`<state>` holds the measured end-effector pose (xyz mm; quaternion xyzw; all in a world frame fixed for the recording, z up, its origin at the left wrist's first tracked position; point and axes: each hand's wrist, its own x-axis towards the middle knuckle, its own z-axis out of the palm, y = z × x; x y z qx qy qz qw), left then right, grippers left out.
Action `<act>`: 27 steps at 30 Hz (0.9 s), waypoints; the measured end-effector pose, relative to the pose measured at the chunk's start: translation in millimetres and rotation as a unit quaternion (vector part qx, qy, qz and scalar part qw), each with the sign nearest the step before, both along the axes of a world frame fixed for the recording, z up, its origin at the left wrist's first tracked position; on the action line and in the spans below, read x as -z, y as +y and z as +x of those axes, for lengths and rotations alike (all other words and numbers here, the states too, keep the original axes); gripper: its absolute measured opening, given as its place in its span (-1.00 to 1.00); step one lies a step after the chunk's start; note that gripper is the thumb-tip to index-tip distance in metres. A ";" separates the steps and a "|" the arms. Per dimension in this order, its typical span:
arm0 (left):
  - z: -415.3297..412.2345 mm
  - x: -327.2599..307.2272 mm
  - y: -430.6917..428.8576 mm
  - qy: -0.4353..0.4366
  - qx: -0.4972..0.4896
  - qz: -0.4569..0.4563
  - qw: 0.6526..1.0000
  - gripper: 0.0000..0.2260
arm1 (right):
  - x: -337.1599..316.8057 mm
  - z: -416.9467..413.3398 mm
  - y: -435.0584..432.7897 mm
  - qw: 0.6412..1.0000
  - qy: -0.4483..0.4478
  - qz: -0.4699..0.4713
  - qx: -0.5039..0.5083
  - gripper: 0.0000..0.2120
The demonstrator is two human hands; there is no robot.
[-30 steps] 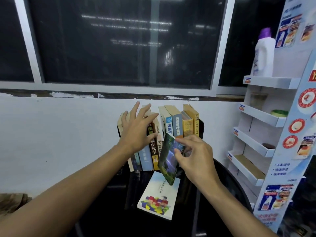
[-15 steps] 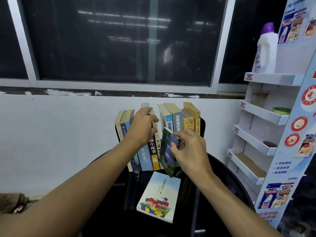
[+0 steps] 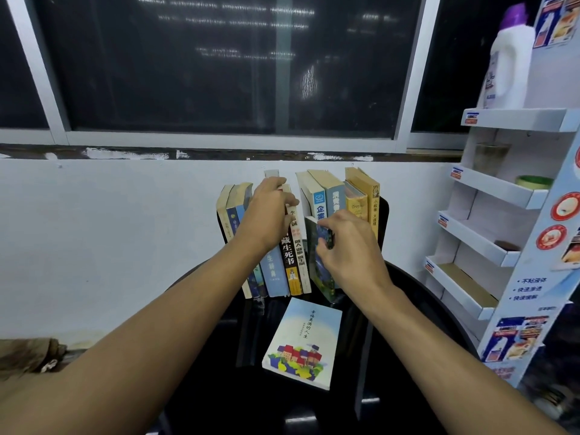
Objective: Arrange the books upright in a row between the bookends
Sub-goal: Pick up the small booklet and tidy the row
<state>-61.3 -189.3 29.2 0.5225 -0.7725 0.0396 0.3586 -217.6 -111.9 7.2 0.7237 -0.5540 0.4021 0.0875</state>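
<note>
Deeper into the row's gap the green book (image 3: 320, 277) is now slid, pinched by the right hand (image 3: 350, 251); the left-side books (image 3: 273, 274) are gripped at their tops by the left hand (image 3: 266, 215).

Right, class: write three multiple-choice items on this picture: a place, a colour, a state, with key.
1. Where is the pale blue book? A flat on the black table before the upright row; B on a shelf; C standing in the row.
2. The white bottle has a cap that is: A red; B purple; C green.
3. The right hand is: A open; B resting on the table; C gripping the dark green book.
Key: A, it lies cover up; B, purple top; C, the hand clasps it.
</note>
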 end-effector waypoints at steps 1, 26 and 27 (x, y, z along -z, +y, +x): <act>-0.2 0.4 0.1 0.001 0.000 -0.002 1.000 -0.68 | 0.1 -0.1 -0.9 1.000 0.001 0.000 0.001 -0.73; 1.4 6.7 -2.6 0.020 0.003 -0.012 1.000 -0.68 | 37.9 14.0 -56.9 0.990 -0.075 -0.106 -0.062 -0.76; 1.6 6.9 -2.6 0.019 0.002 -0.014 1.000 -0.68 | 42.6 15.1 -59.7 0.988 -0.084 -0.111 -0.065 -0.76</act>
